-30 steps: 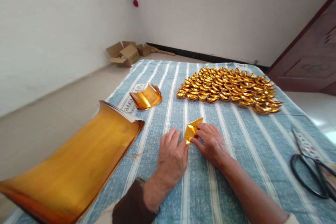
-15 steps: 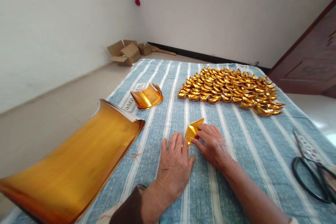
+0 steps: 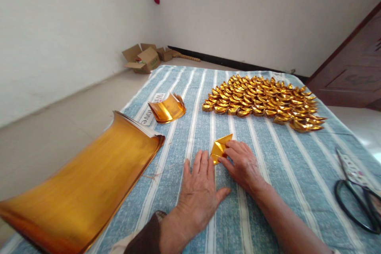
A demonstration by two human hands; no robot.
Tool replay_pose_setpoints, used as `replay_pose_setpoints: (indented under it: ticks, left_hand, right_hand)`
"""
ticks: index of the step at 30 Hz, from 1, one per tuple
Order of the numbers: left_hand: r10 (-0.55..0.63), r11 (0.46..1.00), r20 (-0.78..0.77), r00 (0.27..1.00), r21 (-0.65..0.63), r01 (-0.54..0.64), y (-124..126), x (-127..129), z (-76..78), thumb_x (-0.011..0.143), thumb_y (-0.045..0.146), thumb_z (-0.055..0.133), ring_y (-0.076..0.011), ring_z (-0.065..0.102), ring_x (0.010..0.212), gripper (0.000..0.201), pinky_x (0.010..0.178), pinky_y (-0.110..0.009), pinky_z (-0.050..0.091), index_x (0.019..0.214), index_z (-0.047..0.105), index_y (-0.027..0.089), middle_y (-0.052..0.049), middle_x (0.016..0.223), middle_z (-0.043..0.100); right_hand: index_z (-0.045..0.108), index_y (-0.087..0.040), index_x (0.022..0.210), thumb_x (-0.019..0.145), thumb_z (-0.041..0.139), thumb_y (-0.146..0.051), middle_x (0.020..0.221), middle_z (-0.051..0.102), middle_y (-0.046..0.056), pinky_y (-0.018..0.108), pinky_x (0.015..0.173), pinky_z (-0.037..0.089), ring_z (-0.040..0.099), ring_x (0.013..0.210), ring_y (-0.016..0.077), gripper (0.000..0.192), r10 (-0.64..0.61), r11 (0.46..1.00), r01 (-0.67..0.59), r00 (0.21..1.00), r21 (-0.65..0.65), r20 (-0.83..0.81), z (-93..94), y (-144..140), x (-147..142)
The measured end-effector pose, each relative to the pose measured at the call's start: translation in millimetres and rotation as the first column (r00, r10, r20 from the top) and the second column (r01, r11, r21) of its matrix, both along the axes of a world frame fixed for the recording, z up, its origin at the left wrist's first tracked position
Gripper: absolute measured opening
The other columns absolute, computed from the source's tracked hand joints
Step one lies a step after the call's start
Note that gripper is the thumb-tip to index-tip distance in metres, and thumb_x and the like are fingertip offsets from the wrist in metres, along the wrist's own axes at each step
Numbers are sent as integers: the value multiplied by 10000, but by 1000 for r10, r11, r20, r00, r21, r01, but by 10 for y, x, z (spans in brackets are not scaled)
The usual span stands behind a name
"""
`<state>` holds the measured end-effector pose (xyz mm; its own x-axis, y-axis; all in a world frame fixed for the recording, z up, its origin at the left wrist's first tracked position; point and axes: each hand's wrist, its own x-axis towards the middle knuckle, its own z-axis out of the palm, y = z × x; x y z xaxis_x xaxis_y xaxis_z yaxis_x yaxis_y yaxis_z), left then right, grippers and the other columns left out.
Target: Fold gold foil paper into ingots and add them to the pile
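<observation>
A small folded piece of gold foil paper (image 3: 219, 149) lies on the striped cloth in front of me. My right hand (image 3: 242, 164) grips its right edge, thumb near the lower corner and fingers curled over the side. My left hand (image 3: 198, 188) rests flat on the cloth, fingers stretched forward and thumb out to the right. Its index fingertip is at the paper's lower left corner; whether it presses on the paper I cannot tell. Beyond the hands sit rows of folded gold paper ingots (image 3: 258, 99).
A big stack of gold foil sheets (image 3: 89, 174) lies at the left, with a smaller curled stack (image 3: 167, 108) behind it. Black-handled scissors (image 3: 354, 202) rest at the right on the blue-and-white striped cloth (image 3: 184, 137). An open cardboard box (image 3: 144, 61) stands on the floor beyond.
My left thumb has spread farther right, away from the fingers, and the left hand lies flatter. My right hand keeps its grip on the folded paper, which stays in place.
</observation>
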<state>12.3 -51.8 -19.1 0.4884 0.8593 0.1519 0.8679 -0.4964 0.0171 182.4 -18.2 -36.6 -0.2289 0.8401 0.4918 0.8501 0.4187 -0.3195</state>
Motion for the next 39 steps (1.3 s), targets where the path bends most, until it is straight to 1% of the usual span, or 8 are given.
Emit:
replay_pose_setpoints:
  ticks: [4,8,16,20,28,35,39]
  left_hand:
    - [-4,1000,40,999,-1,4,4,2,-16,866,631,447,-390,380,1346,736,1048,-631,303,1352,497,81,-233,1419,478]
    - [-6,1000,11,1000,-2,6,11,4,-3,854,636,468,-395,391,1337,753,1040,-629,320,1349,499,70,-238,1416,480]
    - [4,1000,-6,1000,-22,-4,14,11,6,861,633,459,-393,386,1339,748,1050,-629,305,1351,498,69,-236,1421,474]
    - [12,999,-37,999,-45,-13,18,21,26,853,637,470,-393,383,1342,762,1046,-629,313,1360,491,69,-231,1431,466]
    - [40,990,-90,995,-133,-52,21,51,98,865,658,423,-368,338,1381,787,1083,-610,289,1396,451,79,-206,1468,429]
    - [45,982,-120,992,-178,-66,25,62,134,858,648,456,-374,311,1394,812,1090,-618,281,1414,425,58,-212,1488,395]
    - [47,982,-105,993,-177,-66,24,56,128,856,652,456,-375,308,1395,814,1093,-617,278,1413,427,60,-214,1487,396]
  right_hand:
    - [626,-202,820,905,587,-302,998,672,89,423,867,440,581,987,256,137,-4,1000,4,1000,3,0,-12,-3,-3]
    - [628,-196,820,892,608,-302,996,673,91,426,867,439,584,983,262,130,-12,1000,13,1000,-8,11,-15,-5,-6]
    - [630,-192,821,901,597,-308,986,673,93,416,863,435,584,986,261,145,-14,1000,14,1000,-8,10,-1,-6,-12]
    - [629,-193,810,896,602,-292,980,672,93,407,850,436,586,974,258,134,-17,1000,17,1000,-2,12,1,-5,-13]
    - [630,-185,798,891,609,-286,970,673,91,395,833,438,587,948,254,139,-20,1000,20,1000,11,4,6,-1,-21]
    - [638,-183,789,897,602,-292,973,676,96,404,845,432,585,949,256,157,-35,999,35,999,15,20,22,-5,-30]
    - [640,-178,787,902,595,-294,979,675,100,404,845,432,585,947,257,169,-31,999,31,999,29,15,25,-4,-31]
